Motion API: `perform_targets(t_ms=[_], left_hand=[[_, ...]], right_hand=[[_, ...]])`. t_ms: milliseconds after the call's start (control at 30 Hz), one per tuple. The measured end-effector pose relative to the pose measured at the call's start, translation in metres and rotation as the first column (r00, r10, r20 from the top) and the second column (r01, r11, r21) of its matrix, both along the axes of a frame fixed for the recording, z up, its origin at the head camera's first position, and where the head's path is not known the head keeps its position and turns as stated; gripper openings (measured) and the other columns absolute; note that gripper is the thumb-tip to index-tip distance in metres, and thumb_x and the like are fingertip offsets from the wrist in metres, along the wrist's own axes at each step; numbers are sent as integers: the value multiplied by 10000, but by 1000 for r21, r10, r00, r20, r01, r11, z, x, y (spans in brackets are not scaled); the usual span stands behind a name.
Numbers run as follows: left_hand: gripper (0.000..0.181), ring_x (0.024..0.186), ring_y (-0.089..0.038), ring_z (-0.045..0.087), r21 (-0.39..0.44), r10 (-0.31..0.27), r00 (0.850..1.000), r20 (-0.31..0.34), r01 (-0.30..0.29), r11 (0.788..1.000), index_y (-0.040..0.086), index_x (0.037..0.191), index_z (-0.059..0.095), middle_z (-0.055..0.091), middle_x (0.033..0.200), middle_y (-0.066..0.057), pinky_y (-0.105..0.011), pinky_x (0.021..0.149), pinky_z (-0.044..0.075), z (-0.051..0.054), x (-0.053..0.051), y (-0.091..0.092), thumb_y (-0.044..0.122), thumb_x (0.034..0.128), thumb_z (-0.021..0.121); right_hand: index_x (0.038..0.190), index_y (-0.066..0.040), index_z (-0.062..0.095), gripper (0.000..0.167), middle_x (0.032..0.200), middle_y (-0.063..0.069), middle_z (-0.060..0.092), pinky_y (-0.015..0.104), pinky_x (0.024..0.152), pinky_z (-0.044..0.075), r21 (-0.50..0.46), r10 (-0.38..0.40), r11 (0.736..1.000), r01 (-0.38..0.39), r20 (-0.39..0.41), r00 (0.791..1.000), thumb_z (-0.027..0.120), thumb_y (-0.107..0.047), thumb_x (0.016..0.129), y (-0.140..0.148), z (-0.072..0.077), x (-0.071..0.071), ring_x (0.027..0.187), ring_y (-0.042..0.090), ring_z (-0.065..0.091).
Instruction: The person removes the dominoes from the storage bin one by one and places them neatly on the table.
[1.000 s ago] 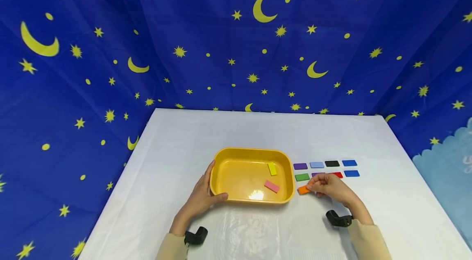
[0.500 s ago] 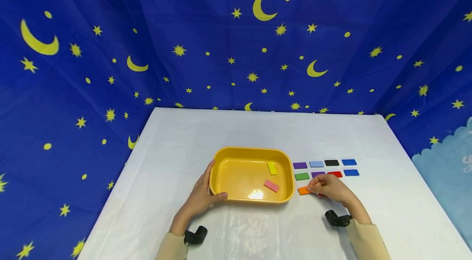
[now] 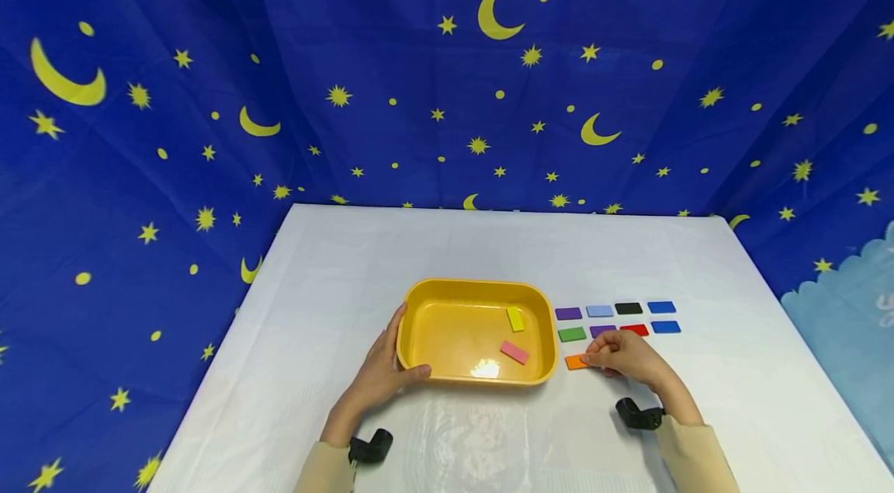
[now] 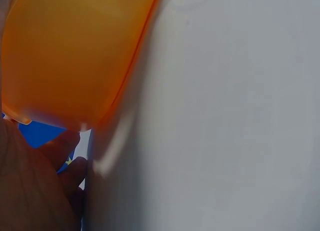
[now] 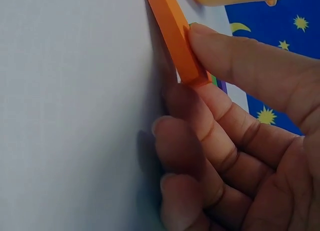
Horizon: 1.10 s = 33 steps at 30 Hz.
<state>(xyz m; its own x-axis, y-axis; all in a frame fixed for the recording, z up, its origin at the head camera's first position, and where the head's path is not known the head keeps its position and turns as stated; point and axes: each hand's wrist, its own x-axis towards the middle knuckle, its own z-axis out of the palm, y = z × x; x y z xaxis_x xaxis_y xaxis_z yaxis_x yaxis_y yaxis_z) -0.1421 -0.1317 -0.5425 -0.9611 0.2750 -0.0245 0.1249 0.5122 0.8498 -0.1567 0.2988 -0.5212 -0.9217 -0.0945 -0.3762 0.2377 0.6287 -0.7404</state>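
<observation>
My left hand (image 3: 380,369) grips the left end of a yellow plastic tub (image 3: 447,383), thumb along the near rim and fingers round the side. In the left wrist view the tub's wall (image 4: 70,61) stands above those fingers. Between right thumb and fingers, my right hand (image 3: 625,357) pinches the right end of a flat orange domino (image 3: 576,362), low at the white table beside the tub. Its edge and broad face show in the right wrist view. A yellow domino (image 3: 515,319) and a pink domino (image 3: 514,353) lie apart inside the tub.
Right of the tub lie rows of flat dominoes: purple (image 3: 569,314), light blue (image 3: 599,311), black (image 3: 628,308), blue (image 3: 661,307), green (image 3: 572,334), red (image 3: 635,330) and others. My right hand partly covers the lower ones. A blue starry cloth (image 3: 419,74) hangs behind the table (image 3: 363,244).
Almost nothing has moved. The orange domino and my right fingertips have shifted very slightly, and the domino lies a little straighter. My left hand stays on the tub.
</observation>
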Motion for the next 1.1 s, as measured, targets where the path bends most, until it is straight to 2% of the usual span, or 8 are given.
perform_targets(t_ms=[233, 467, 700, 867, 1100], left_hand=[[1068, 1339, -419, 247, 9, -1, 1000, -10, 1, 1000, 394, 1516, 27, 241, 1525, -144, -682, 991, 204, 0, 0, 0, 469, 748, 766], [1071, 1331, -412, 269, 11, -4, 1000, -17, 4, 1000, 387, 1519, 28, 260, 1514, -151, -672, 991, 219, -2, 0, 0, 468, 748, 768], [1070, 1334, -415, 261, 9, -5, 1000, -18, 6, 1000, 385, 1519, 27, 253, 1517, -154, -676, 992, 213, -1, 1, 0, 472, 749, 765], [1072, 1331, -412, 268, 6, -3, 1000, -18, 3, 1000, 386, 1519, 30, 259, 1516, -149, -672, 994, 216, -1, 0, 0, 478, 745, 766], [1073, 1327, -413, 274, 0, -3, 1000, -14, 3, 1000, 379, 1521, 30, 263, 1512, -151, -673, 989, 225, -1, 0, 0, 486, 745, 762]], right_hand=[[864, -33, 625, 272, 679, 39, 557, 280, 561, 479, 2, 2, 1000, -2, 4, 1000, 780, -245, 794, 1, 1, 1, 616, 180, 516], [858, -39, 627, 261, 661, 34, 556, 269, 530, 454, 5, 2, 1000, -1, -8, 1000, 759, -260, 817, 1, 1, 2, 589, 175, 514], [838, -40, 619, 280, 648, 34, 564, 252, 504, 398, 34, 15, 999, -13, -58, 998, 694, -308, 875, 1, 6, -3, 564, 180, 510], [831, -43, 607, 275, 640, 43, 556, 268, 513, 396, 79, 84, 994, -74, -133, 987, 681, -303, 887, -9, 23, -13, 571, 188, 507], [822, -83, 623, 251, 678, 79, 566, 288, 501, 432, 112, 215, 975, -194, -223, 951, 671, -319, 894, -45, 57, -38, 569, 186, 504]])
